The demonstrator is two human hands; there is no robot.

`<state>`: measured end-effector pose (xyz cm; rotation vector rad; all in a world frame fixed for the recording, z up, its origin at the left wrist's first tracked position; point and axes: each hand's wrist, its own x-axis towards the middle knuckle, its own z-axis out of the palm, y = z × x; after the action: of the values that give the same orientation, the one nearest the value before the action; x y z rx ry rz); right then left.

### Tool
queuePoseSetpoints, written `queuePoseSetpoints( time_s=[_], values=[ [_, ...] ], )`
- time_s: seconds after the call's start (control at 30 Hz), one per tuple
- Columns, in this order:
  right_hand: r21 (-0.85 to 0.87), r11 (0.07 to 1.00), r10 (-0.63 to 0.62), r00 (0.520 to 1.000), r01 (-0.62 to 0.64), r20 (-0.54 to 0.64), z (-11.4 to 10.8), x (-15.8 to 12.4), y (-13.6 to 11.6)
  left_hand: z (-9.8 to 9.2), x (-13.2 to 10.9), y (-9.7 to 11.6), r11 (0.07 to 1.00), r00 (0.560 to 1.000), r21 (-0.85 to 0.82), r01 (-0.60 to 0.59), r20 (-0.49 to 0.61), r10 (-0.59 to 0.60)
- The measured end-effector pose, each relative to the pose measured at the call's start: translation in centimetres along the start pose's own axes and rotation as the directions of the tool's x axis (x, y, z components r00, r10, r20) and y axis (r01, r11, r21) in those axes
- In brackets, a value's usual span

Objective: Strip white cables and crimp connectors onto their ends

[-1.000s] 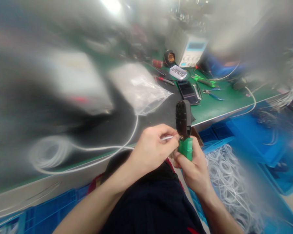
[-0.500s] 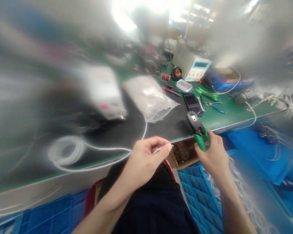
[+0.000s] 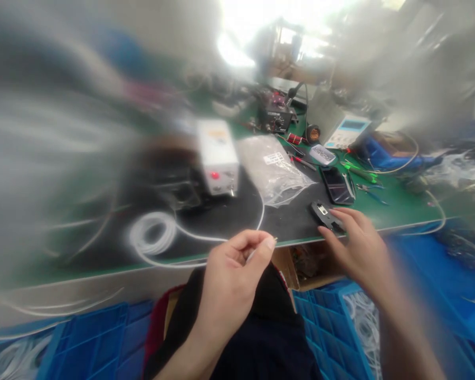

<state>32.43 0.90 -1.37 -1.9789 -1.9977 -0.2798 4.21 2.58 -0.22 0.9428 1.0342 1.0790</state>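
My left hand (image 3: 235, 274) is closed in a pinch on the end of a white cable (image 3: 198, 237), whose small metallic tip pokes out past the thumb. The rest of the cable runs back to a loose coil (image 3: 154, 233) on the black mat. At the table's front edge lies a crimping tool (image 3: 323, 212) with a black head; its green handles are hidden behind my right hand (image 3: 360, 243). That hand is open, thumb and fingers spread around the near end of the tool.
A clear bag (image 3: 275, 171) and a white box with a red button (image 3: 218, 158) stand behind the cable. Further right are a phone (image 3: 337, 186), blue-handled pliers (image 3: 374, 194) and a tin of small parts (image 3: 322, 155). Blue crates (image 3: 326, 327) sit below the table edge.
My right hand has lowered the crimping tool onto the table edge and its fingers have spread. The left hand keeps its pinch on the cable. The camera view has turned left.
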Motion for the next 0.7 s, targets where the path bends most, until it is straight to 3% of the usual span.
queuePoseSetpoints(
  time_s=[0.13, 0.27, 0.5, 0.7],
  values=[
    [0.015, 0.981, -0.193, 0.968, 0.193, 0.161, 1.3, 6.8, -3.4, -0.6, -1.2, 1.1, 0.998, 0.986, -0.001, -0.068, -0.151, 0.067],
    [-0.076, 0.974, -0.191, 0.950, 0.216, 0.249, 4.1, 11.6, -4.2, -1.9, -2.2, 2.0, 0.994, 0.962, 0.028, -0.106, -0.250, 0.110],
    [-0.229, 0.973, 0.039, 0.971, 0.017, 0.236, 5.4, 12.6, -3.4, -2.8, -2.2, 1.5, 0.990, 0.962, 0.035, -0.135, -0.234, 0.140],
    [-0.097, 0.991, 0.113, 0.965, -0.092, 0.239, 5.2, 13.2, -3.1, -2.2, -1.9, 1.1, 0.987, 0.968, 0.031, -0.155, -0.197, 0.158]
  ],
)
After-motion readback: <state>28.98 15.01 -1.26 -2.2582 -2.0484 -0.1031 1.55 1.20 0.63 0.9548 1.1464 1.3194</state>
